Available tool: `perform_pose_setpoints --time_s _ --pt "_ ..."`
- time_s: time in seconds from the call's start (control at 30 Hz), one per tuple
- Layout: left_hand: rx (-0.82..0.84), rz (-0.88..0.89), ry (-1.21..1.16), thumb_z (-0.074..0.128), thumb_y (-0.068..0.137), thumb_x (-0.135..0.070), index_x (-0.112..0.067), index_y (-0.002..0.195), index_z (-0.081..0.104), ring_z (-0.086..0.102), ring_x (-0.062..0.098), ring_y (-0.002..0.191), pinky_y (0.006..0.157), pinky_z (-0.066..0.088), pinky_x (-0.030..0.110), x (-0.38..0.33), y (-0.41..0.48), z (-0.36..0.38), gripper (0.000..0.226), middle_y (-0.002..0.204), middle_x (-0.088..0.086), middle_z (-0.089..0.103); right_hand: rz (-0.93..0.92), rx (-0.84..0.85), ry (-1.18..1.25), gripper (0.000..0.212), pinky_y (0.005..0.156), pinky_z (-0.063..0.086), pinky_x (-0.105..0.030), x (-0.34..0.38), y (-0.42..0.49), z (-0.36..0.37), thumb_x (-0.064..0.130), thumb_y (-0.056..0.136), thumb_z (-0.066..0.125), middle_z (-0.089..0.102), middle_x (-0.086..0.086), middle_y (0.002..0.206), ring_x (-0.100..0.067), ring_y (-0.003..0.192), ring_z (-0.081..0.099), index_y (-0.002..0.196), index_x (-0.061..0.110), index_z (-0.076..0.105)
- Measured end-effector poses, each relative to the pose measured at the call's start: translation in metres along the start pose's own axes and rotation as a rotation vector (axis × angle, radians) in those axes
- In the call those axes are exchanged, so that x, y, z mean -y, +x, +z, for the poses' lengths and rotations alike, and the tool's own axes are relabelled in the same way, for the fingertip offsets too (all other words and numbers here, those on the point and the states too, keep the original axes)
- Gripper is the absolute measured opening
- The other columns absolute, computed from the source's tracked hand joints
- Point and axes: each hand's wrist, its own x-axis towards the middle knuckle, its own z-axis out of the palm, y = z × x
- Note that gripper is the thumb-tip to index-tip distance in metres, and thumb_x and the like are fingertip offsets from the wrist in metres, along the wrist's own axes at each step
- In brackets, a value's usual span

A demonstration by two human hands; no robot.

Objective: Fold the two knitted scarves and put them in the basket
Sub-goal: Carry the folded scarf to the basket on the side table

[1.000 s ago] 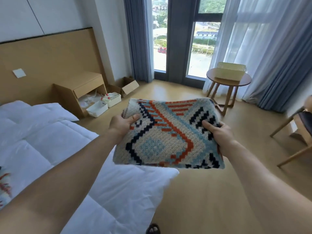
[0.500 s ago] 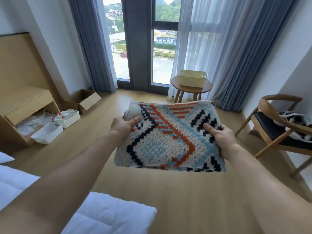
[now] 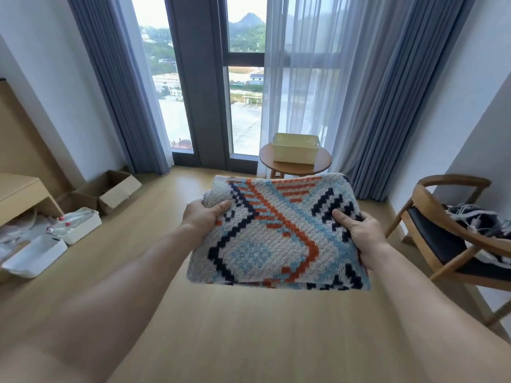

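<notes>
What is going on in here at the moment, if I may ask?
A person is holding a folded knitted scarf flat between both hands. The left hand grips its left edge and the right hand its right edge, thumbs on top. The scarf is not yet in the basket, which stands ahead on the round table. A dark fringed fabric lies on the chair to the right.

Folded knitted scarf [image 3: 276, 233], grey with orange, navy, pale-blue pattern, flat between my left hand [image 3: 203, 217] and right hand [image 3: 359, 230]. Second scarf [image 3: 481, 225], dark, fringed, heaped on chair [image 3: 434, 239] seat. Cream perforated basket [image 3: 295, 148] upright on round table [image 3: 296, 168]
</notes>
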Motion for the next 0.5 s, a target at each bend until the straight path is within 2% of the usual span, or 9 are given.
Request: perform_pose_setpoints --time_s 0.1,0.37,0.5 --pt "-0.013 0.0 -0.002 0.085 0.068 -0.046 -0.013 0.097 0.062 0.072 0.032 0.084 0.082 0.058 0.05 -0.013 0.029 0.028 0.049 0.093 0.011 0.074 -0.006 0.001 -0.004 0.039 0.077 0.06 -0.048 0.013 0.04 -0.009 0.025 0.072 0.084 0.074 -0.016 0.098 -0.034 0.084 0.072 0.103 0.012 0.063" --pt "-0.012 0.016 0.028 0.082 0.072 -0.043 -0.01 0.101 0.063 0.072 0.029 0.082 0.081 0.059 0.047 -0.045 0.135 0.081 0.048 0.094 0.01 0.073 0.003 -0.034 -0.011 0.047 0.083 0.058 -0.054 0.032 0.156 0.0 0.027 0.07 0.086 0.073 -0.014 0.1 -0.034 0.088 0.072 0.108 0.011 0.063" --pt "0.016 0.016 0.015 0.083 0.071 -0.045 -0.009 0.104 0.064 0.072 0.028 0.082 0.082 0.059 0.047 -0.059 0.208 0.099 0.052 0.094 0.01 0.074 -0.009 -0.05 -0.023 0.042 0.084 0.057 -0.053 0.045 0.218 0.018 0.026 0.073 0.084 0.073 -0.015 0.101 -0.034 0.089 0.071 0.106 0.011 0.063"
